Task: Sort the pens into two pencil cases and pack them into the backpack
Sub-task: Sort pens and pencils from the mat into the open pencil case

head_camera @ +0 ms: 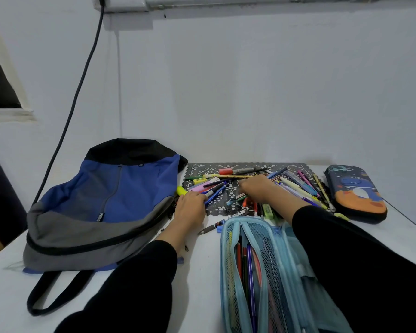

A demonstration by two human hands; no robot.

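Note:
A heap of pens and markers (296, 183) lies on a dark lace mat (226, 168) at the back of the table. My left hand (190, 207) rests palm down at the mat's left edge, fingertips on a yellow highlighter (181, 190) and blue pens. My right hand (257, 187) reaches into the middle of the heap with fingers curled over some pens; what it grips is hidden. A light blue mesh pencil case (255, 272) lies open in front of me with several pens inside. A dark dinosaur-print pencil case (356, 192) sits zipped at the right. The blue and grey backpack (101, 203) lies flat at the left.
The white table (202, 272) meets a white wall just behind the mat. A dark cable (82, 75) hangs down the wall behind the backpack. A few loose pens (211, 228) lie between the mat and the blue case. The table's right edge runs close to the dinosaur case.

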